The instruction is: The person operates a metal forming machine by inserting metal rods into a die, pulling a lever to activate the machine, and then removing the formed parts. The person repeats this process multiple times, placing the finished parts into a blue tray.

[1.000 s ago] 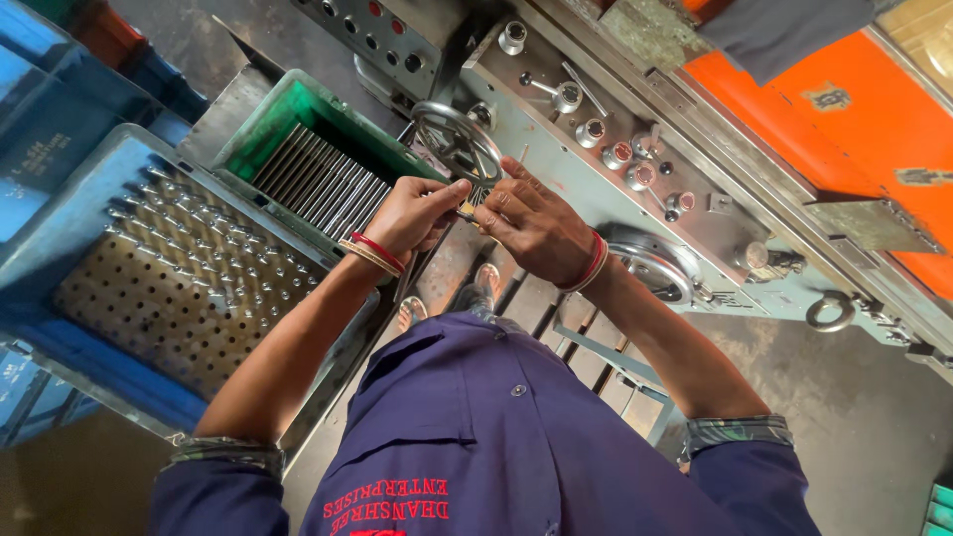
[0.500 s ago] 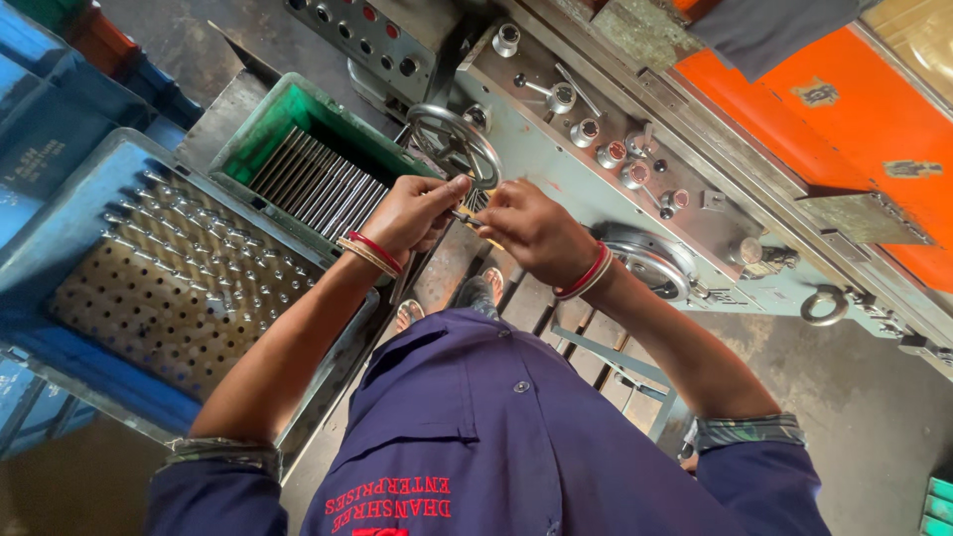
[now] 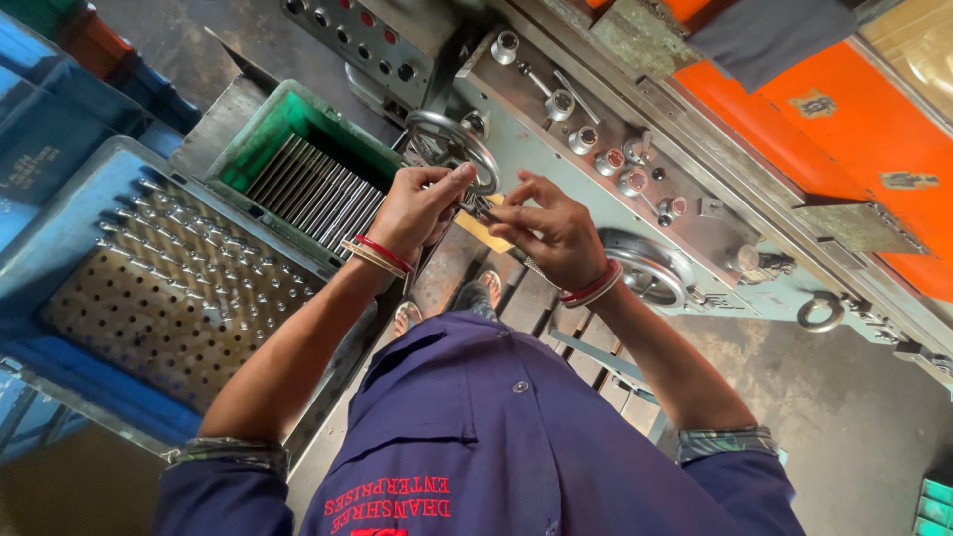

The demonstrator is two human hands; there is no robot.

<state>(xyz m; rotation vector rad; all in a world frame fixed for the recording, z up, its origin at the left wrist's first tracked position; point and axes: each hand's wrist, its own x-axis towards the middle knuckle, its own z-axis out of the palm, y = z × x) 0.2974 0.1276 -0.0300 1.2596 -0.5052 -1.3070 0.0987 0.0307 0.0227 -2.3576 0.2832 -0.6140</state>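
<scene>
pin (image 3: 483, 206), small and dark, seems pinched between both hands in front of the handwheel (image 3: 452, 147); its long axis runs hand to hand. left hand (image 3: 417, 206) and right hand (image 3: 546, 226) both close fingertips on it.

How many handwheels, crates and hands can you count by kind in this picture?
Handwheels: 2, one behind the hands, one lower on the machine.
Crates: 2, green crate and blue crate.
Hands: 2, left hand and right hand.
Total: 6
</scene>
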